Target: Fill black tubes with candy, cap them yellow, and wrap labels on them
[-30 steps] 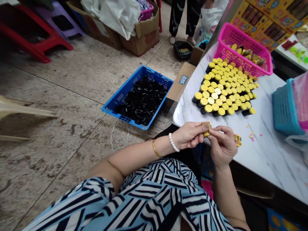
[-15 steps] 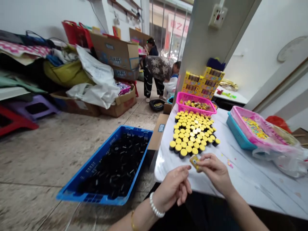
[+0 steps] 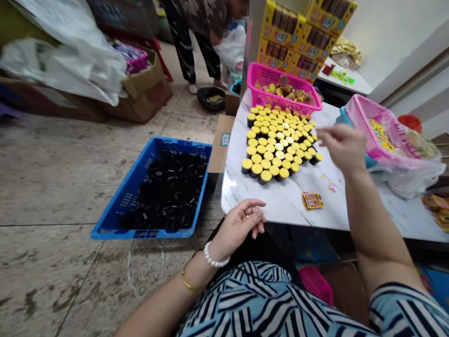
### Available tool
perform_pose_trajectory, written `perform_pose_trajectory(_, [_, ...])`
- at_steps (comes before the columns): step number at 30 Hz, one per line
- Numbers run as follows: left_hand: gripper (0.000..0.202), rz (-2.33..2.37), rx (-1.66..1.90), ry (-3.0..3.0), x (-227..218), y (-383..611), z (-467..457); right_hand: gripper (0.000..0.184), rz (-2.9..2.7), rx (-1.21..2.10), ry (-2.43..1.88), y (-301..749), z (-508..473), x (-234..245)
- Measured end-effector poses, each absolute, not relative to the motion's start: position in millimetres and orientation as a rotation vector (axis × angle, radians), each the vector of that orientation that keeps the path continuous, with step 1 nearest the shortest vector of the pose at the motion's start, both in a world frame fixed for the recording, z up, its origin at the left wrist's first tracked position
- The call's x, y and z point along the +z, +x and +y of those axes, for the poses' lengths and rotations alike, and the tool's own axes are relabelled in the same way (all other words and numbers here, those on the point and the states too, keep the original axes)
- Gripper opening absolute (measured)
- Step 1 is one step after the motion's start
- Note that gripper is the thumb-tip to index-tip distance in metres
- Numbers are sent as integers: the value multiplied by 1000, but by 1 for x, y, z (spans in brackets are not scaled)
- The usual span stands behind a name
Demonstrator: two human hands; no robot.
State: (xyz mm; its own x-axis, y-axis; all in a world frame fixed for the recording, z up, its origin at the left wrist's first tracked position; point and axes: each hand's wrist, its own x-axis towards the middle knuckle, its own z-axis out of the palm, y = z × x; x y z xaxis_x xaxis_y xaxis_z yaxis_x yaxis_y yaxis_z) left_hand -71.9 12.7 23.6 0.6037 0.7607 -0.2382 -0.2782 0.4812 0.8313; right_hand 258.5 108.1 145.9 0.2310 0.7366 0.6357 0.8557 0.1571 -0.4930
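My left hand [image 3: 245, 221] hovers by the table's near edge, palm turned inward, fingers loosely bent and partly apart, with nothing plainly held. My right hand [image 3: 343, 146] is raised over the table, right of several black jars with yellow lids [image 3: 268, 154]; motion blurs its bent fingertips, so I cannot make out whether they hold anything. A small stack of yellow-orange printed cards or packets [image 3: 312, 201] lies on the white marbled table [image 3: 280, 201], below my right hand and apart from both hands.
Behind the jars stands a pink basket [image 3: 284, 105] of small wrapped pieces, with yellow boxes [image 3: 300, 42] stacked behind. To the right is a plastic-lined basket [image 3: 365, 112] of colourful bits. A blue crate [image 3: 145, 232] of black pieces sits on the floor; a person [image 3: 196, 32] bends over beyond.
The cards my right hand held now lie on the table. That hand has moved up and right, beside the jars. My left hand has drawn away from it, and the view has tilted down.
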Motion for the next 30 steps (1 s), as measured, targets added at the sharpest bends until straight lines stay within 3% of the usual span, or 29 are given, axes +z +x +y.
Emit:
perform_pose_trajectory(3, [44,630,582,929,19,-71,7,12,-1583,-113,-1775,252,5,89])
perform_pose_trajectory(9, [40,602,513,976,23,-39,-1,17,-1378,-259,-1930,236,-61,7])
perform_pose_trajectory(16, [45,711,596,923,40,-23,-13,9,-1329,-347,-1727,223,-62,16])
perform_pose_trajectory(22, [42,725,885,971,39,-20,-12,24,-1527,-372,-1471,136,-64,24])
perform_pose_trajectory(25, [36,718,954,939,30,-32,-6,33,-1578,-83,-1429,108,-62,26])
perform_pose_trajectory(28, [37,778,937,897,25,-51,1,57,-1429,518,-1379,106,-63,29])
perform_pose_trajectory(30, [36,823,949,934,24,-61,2,59,-1278,845,-1332,111,-64,33])
